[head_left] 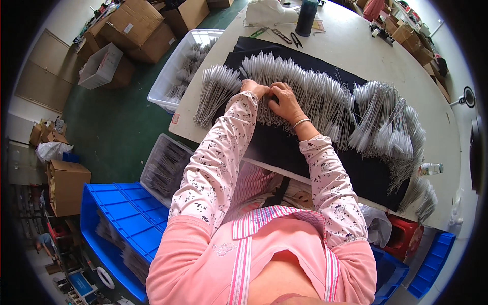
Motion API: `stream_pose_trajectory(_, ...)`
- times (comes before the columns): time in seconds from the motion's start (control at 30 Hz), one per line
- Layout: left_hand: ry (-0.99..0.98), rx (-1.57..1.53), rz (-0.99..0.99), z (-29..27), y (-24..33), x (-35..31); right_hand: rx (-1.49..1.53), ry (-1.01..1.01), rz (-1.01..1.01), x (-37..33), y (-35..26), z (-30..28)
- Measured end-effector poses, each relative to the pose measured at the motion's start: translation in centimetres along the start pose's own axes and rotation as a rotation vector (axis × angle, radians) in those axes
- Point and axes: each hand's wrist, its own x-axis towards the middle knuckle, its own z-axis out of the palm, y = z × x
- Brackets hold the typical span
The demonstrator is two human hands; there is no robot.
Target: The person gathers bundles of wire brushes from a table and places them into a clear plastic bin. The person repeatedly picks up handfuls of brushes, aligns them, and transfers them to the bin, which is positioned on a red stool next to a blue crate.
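A long row of thin wire brushes (310, 86) with white bristles and looped wire ends lies on a black cloth (272, 147). At the row's left part, my left hand (255, 88) and my right hand (286, 104) are close together among the brushes. The fingers of both are curled and pressed in. What sits between the fingertips is too small and hidden to make out. Left of my left hand lies a separate bunch of the same brushes (217, 86). Further bunches (384, 122) are heaped to the right, some lying across others.
Pliers (296, 39) and a dark bottle (307, 18) are at the table's far side. A small clear bottle (431, 169) is near the right edge. White bins (158, 86) and blue crates (137, 208) holding brushes are left of the table; a red stool (404, 236) is at lower right.
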Motion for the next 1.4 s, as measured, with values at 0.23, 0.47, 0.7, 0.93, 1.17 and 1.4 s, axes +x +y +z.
stream_pose_trajectory(0.23, -0.124, -0.297, 0.05, 2.9, -3.1, 4.0, 0.054, 0.021, 0.059, -0.1, 0.0, 0.4)
stream_pose_trajectory(0.47, 0.008, -0.584, 0.294, 3.3, -4.4, 3.0, 0.019, 0.038, 0.086, 0.1, -0.5, 0.6)
stream_pose_trajectory(0.7, -0.134, -0.923, 0.31, 0.8, -3.0, -1.1, -0.158, 0.066, 0.017, 0.0, -0.8, 0.4)
stream_pose_trajectory(0.93, -0.094, -1.022, 0.355, 0.6, -2.9, -2.0, -0.268, 0.128, -0.078, 0.0, -1.3, 0.8)
stream_pose_trajectory(1.17, -0.057, -0.965, 0.358, 0.3, -2.9, -2.8, -0.359, 0.12, -0.124, 0.7, -3.6, -1.6)
stream_pose_trajectory(1.4, -0.065, -1.103, 0.387, 0.2, -2.7, -4.1, -0.238, -0.269, -0.112, -0.2, -1.5, -0.2)
